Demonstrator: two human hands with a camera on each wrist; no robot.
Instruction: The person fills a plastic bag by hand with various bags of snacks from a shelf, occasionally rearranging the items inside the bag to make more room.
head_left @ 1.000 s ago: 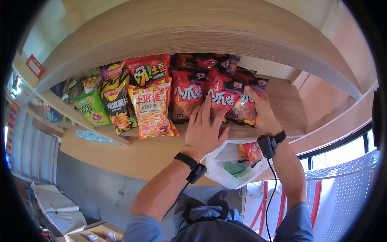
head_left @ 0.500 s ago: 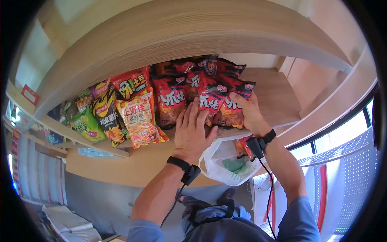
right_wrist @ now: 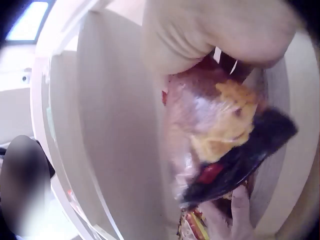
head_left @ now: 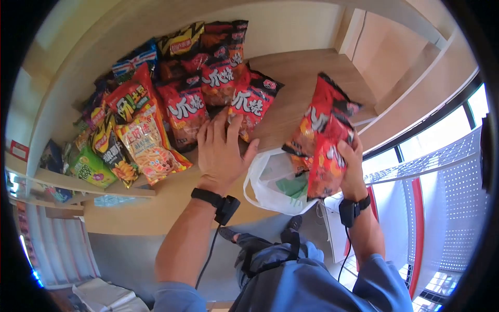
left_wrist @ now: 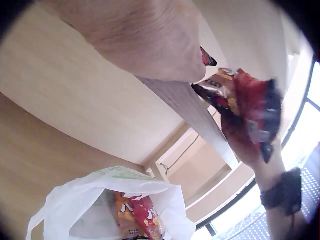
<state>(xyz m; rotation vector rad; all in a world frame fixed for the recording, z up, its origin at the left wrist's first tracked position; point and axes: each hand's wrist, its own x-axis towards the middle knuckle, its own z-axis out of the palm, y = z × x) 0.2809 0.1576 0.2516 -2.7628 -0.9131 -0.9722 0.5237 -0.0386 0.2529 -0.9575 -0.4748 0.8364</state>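
Observation:
My right hand (head_left: 353, 169) grips red-and-black snack bags (head_left: 330, 164) off the shelf front, thumb across the front one; a second overlaps behind it. In the right wrist view, a held bag's clear window (right_wrist: 220, 122) shows yellow-brown snacks. My left hand (head_left: 221, 156) has its fingers spread and fairly straight, fingertips at the lower part of the red snack bags standing on the shelf (head_left: 254, 106). Below the right hand hangs a white plastic bag (head_left: 254, 187), its mouth open. Inside it are red snack bags (left_wrist: 147, 215) and something green (head_left: 291, 188).
Left of the red bags stand a prawn cracker bag (head_left: 148, 145), a black chip bag (head_left: 112, 156) and a green snack bag (head_left: 92, 167). A wooden upright (head_left: 387, 78) bounds the shelf (head_left: 301, 67) at the right. A white perforated panel (head_left: 452, 208) stands further right.
My right hand has drawn red snack bags off the shelf, rightward and toward me, over the plastic bag. The left hand stays by the remaining red bags. The head view has shifted.

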